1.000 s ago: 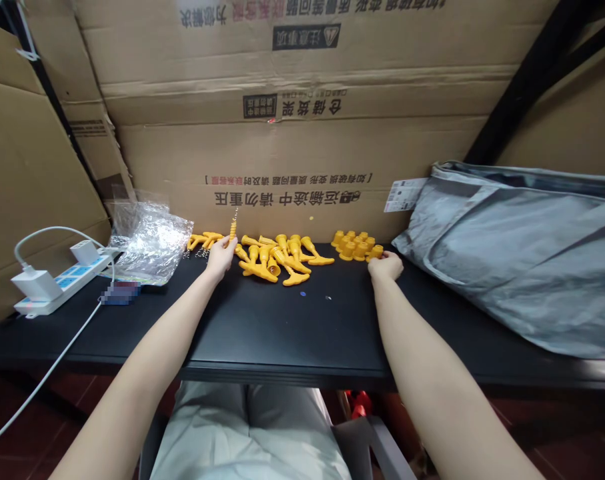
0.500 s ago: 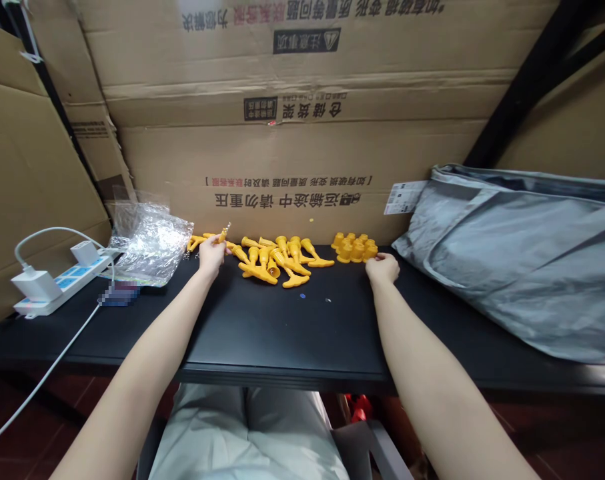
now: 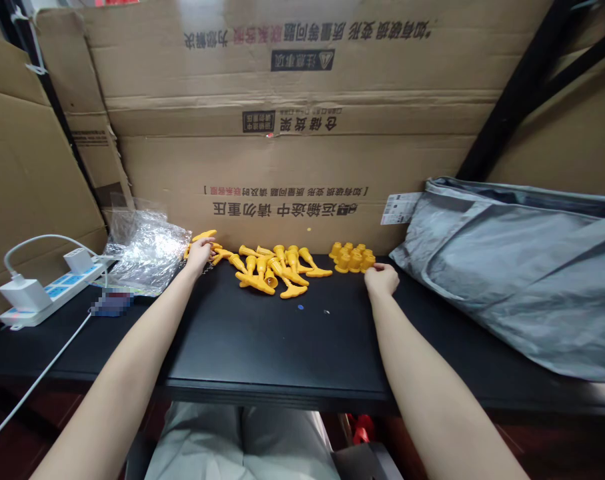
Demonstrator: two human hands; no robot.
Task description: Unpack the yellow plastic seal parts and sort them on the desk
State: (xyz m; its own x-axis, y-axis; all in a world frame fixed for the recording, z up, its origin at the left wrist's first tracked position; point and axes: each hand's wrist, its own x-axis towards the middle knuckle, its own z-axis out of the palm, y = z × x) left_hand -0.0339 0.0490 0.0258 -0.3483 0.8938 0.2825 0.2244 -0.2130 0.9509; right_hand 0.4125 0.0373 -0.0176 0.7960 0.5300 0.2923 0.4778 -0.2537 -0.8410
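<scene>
My left hand (image 3: 200,257) is at the left end of the yellow pile, its fingers closed around a yellow T-handled piece (image 3: 216,253) with thin metal below it. Fingers hide part of that piece. More yellow T-handles (image 3: 205,235) lie just behind this hand. In the middle, several yellow T-handled pieces with flared sleeves (image 3: 293,291) lie heaped on the black table (image 3: 282,347). Short yellow flared sleeves (image 3: 341,263) stand grouped upright on the right. My right hand (image 3: 382,279) pinches the nearest right sleeve (image 3: 367,262) of that group at its edge.
A clear plastic bag (image 3: 149,250) and a white power strip (image 3: 57,290) with chargers and cable lie on the left. A grey fabric bag (image 3: 507,280) fills the right side. Cardboard (image 3: 302,160) stands along the back. A small blue disc (image 3: 301,307) lies mid-table.
My left hand has moved left and lowered the yellow piece, whose spiral metal tip pointed up before, to the left pile. My right hand stays at the sleeves. The view has tilted slightly up.
</scene>
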